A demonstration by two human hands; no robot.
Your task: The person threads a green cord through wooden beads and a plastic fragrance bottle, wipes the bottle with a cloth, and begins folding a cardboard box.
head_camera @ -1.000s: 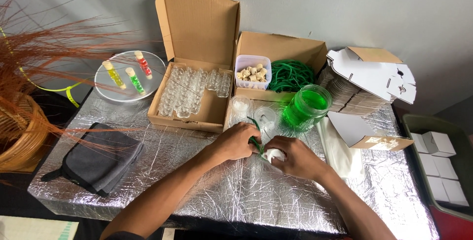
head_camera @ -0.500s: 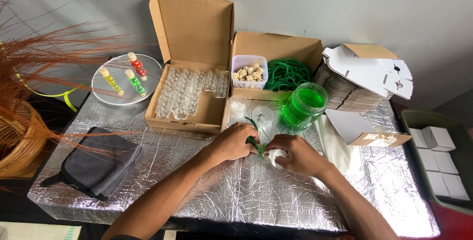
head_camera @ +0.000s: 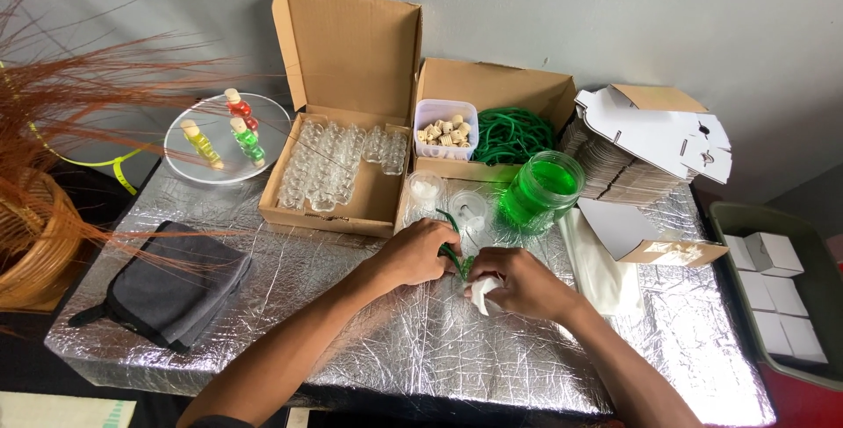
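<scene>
Both grips pinched shut, left hand (head_camera: pixel 420 254) on green cord (head_camera: pixel 453 255), right hand (head_camera: pixel 518 283) on white piece (head_camera: pixel 486 296); cord could slip if pinch loosens.

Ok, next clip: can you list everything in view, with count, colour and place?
table: one, silver foil cover, centre
vial box: one, brown card, lid up, back centre, full of clear vials
second box: one, brown, right of the vial box
cork tub: one, clear, tan corks, in the second box
cord coil: one, green, beside the tub
jar: one, green liquid, ahead of the hands
plate: one, clear, back left, three filled vials on it
cloth: one, dark grey, front left
basket: one, woven, far left
flat cartons: stack, white, back right
left hand: on a green strand
right hand: holding something white
</scene>
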